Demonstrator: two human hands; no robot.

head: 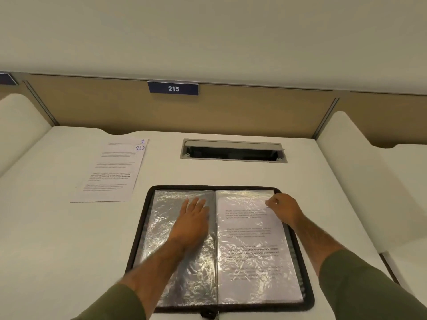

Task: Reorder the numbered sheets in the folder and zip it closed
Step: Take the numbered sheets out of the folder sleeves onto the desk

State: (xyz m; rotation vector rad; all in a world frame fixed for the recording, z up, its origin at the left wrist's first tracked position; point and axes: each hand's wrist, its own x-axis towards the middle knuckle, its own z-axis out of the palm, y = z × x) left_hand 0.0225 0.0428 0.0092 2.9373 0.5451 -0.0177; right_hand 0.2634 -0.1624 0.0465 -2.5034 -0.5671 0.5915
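Observation:
A dark zip folder (308,299) lies open on the white desk in front of me. Its left page is an empty clear sleeve (161,232). My left hand (193,221) presses flat on that sleeve with straight fingers. The right sleeve holds a printed sheet (251,248). My right hand (283,209) pinches the top right corner of that page, where the sheet's number is hidden by the fingers. Two loose sheets (113,172) lie stacked at the far left of the desk, marked 1 and 10 in blue at their top right corners.
A cable slot (233,151) with its lid open sits in the desk behind the folder. A tan partition with a blue plate reading 215 (173,88) closes the back. White side dividers (351,162) stand at left and right.

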